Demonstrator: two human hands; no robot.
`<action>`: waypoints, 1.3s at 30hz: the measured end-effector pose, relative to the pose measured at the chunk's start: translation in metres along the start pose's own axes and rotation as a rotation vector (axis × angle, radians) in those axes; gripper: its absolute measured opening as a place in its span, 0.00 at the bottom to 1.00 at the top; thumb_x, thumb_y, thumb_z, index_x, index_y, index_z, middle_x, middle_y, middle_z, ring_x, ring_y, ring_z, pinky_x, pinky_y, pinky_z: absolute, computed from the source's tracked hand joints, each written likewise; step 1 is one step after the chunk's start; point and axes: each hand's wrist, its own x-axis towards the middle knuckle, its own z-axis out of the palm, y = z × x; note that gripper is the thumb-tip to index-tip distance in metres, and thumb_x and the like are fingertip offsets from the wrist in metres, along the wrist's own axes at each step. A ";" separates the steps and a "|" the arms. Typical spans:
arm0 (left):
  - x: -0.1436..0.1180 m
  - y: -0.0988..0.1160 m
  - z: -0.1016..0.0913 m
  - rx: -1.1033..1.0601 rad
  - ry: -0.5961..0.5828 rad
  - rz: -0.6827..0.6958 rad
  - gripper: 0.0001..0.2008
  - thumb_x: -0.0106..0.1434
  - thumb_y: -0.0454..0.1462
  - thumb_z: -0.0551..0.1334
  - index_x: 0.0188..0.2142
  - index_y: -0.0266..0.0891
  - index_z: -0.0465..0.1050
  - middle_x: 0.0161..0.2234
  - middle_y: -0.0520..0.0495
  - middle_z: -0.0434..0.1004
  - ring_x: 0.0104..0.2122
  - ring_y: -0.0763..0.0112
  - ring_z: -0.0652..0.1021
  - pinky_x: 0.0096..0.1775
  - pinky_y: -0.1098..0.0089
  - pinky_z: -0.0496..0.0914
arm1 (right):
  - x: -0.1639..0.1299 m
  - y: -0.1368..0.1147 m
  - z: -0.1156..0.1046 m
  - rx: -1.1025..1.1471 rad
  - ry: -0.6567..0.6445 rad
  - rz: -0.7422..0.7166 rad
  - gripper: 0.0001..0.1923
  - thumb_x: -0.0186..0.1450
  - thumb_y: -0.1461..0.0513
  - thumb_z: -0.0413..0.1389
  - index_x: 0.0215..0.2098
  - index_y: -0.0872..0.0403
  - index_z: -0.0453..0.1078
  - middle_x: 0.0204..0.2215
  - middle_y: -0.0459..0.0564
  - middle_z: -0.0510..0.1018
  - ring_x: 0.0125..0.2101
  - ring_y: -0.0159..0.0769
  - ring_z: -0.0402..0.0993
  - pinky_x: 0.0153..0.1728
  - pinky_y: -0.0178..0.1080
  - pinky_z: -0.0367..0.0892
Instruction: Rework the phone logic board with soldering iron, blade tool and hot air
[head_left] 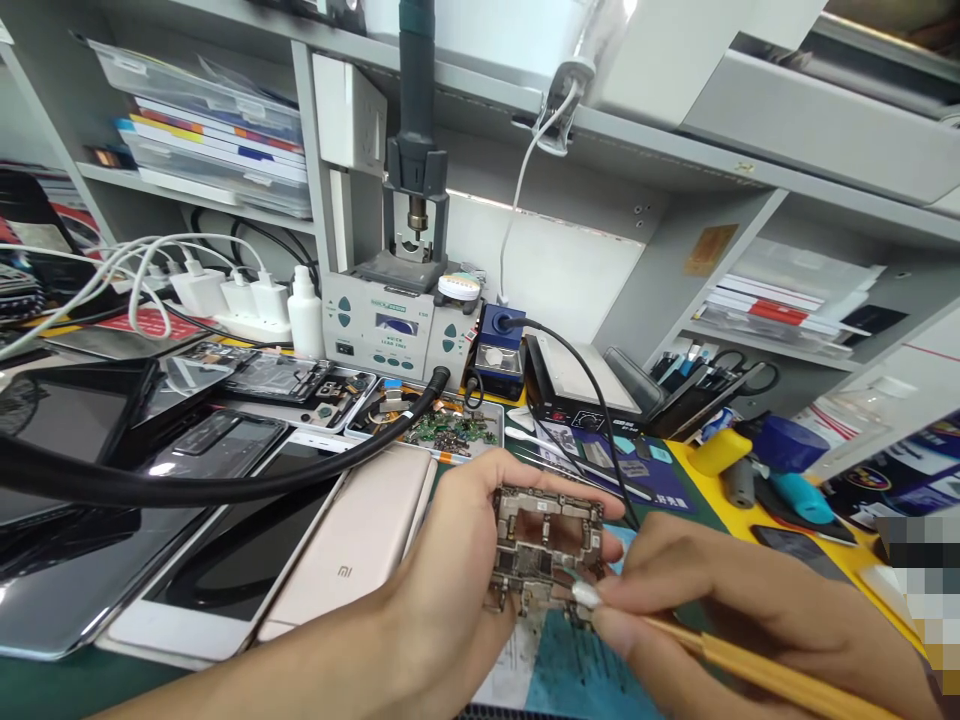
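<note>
Just right of the gold phone [352, 560], we see the left hand [442, 590] pinching a circuit board [547, 550] upright, while the right hand [705, 590] grips a yellow-handled brush [750, 665], tip touching the board.

Metal-shielded phone circuit board [547, 545] held upright, yellow-handled brush [750, 665] touching its edge

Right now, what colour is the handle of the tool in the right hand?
Yellow-orange: the tool's handle runs from the right hand toward the lower right, clearest in the head view.
</note>
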 end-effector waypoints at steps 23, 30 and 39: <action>0.006 0.002 -0.005 -0.109 -0.021 -0.037 0.22 0.61 0.41 0.54 0.35 0.27 0.83 0.27 0.39 0.82 0.24 0.67 0.79 0.28 0.71 0.71 | 0.006 0.014 -0.008 0.292 -0.079 0.221 0.08 0.62 0.67 0.67 0.34 0.44 0.82 0.27 0.43 0.84 0.23 0.32 0.81 0.16 0.24 0.71; 0.006 0.001 -0.004 -0.097 -0.020 -0.033 0.21 0.60 0.41 0.54 0.34 0.27 0.83 0.27 0.41 0.82 0.24 0.68 0.78 0.27 0.72 0.71 | 0.006 0.014 -0.006 0.287 -0.090 0.239 0.09 0.62 0.67 0.67 0.34 0.43 0.83 0.29 0.45 0.85 0.26 0.36 0.83 0.24 0.29 0.79; 0.007 0.000 -0.006 -0.077 0.040 -0.030 0.21 0.59 0.41 0.56 0.37 0.28 0.84 0.29 0.39 0.82 0.25 0.65 0.78 0.28 0.70 0.71 | 0.003 0.009 -0.006 0.330 -0.100 0.393 0.06 0.63 0.62 0.68 0.33 0.40 0.83 0.29 0.43 0.82 0.27 0.32 0.79 0.25 0.27 0.74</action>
